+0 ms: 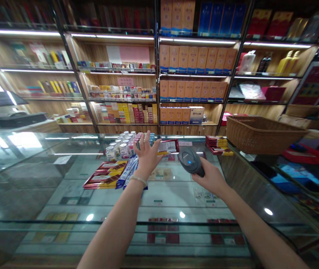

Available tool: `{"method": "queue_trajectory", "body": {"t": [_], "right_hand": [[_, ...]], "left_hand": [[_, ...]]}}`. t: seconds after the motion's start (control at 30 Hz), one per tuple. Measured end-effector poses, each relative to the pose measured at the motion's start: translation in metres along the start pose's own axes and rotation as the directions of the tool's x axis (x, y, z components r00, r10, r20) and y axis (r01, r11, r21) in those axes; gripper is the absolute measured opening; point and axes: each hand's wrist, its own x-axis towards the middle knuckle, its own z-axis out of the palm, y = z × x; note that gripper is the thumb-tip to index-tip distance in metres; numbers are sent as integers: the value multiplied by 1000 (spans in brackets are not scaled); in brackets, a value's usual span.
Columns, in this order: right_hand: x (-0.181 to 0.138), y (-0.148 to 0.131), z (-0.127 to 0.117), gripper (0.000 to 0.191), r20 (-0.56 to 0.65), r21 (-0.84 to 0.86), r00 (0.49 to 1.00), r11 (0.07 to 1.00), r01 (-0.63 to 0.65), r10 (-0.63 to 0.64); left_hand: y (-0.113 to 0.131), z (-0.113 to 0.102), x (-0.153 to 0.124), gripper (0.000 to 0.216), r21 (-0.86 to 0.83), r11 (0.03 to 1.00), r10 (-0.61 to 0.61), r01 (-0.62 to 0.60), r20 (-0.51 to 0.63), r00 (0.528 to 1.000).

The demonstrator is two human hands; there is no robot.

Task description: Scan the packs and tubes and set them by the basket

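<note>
My left hand (147,153) holds a red flat pack (168,146) above the glass counter (176,194), its barcode label turned toward the scanner. My right hand (211,178) grips a dark handheld barcode scanner (191,160) with a blue light, pointed at the pack from a short gap to its right. A thin bracelet circles my left wrist. Just beyond my left hand stand several small white bottles (120,146).
Chocolate bar packs (106,175) and blue-white sticks (128,172) lie on the counter at left of centre. A stack of red packs (217,144) and a wicker basket (260,134) sit at right. Shelves of orange boxes (195,89) and small cartons fill the back wall.
</note>
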Motion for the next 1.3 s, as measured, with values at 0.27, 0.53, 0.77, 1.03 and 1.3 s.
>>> {"method": "queue_trajectory", "body": {"t": [0.27, 0.53, 0.77, 1.03, 1.3], "right_hand": [[-2, -14, -6, 43, 162, -30, 985, 998, -53, 58], [-2, -14, -4, 47, 140, -76, 984, 992, -100, 110], [-1, -11, -4, 39, 102, -192, 991, 979, -71, 92], [11, -5, 6, 50, 42, -294, 990, 945, 142, -135], [10, 3, 32, 33, 114, -426, 971, 872, 240, -211]], "left_hand": [[-3, 5, 0, 67, 12, 1000, 6, -6, -10, 1000], [0, 0, 0, 70, 7, 1000, 9, -9, -10, 1000], [0, 2, 0, 67, -13, 1000, 1, -1, -18, 1000], [4, -3, 2, 66, -22, 1000, -10, 10, -9, 1000], [2, -2, 1, 64, -21, 1000, -10, 10, -8, 1000]]}}
